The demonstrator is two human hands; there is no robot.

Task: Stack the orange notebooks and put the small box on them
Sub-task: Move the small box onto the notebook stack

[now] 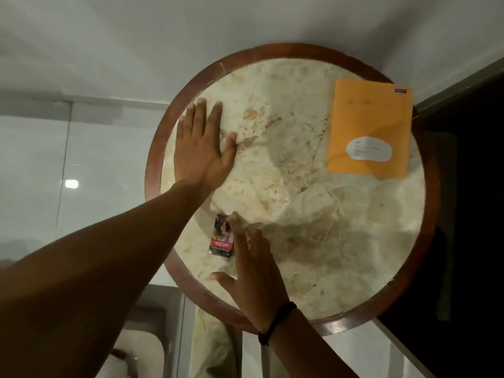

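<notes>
The round table (152,170) has a dark reddish-brown rim around a cream top mottled with tan veins. On it, the notebook (365,115) is plain orange with a white oval label, and the small box (222,236) shows a dark picture above a red band.

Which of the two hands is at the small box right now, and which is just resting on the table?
The right hand, with the dark wristband, has its fingers at the small box near the table's front rim. The left hand lies flat and open on bare marble.
</notes>
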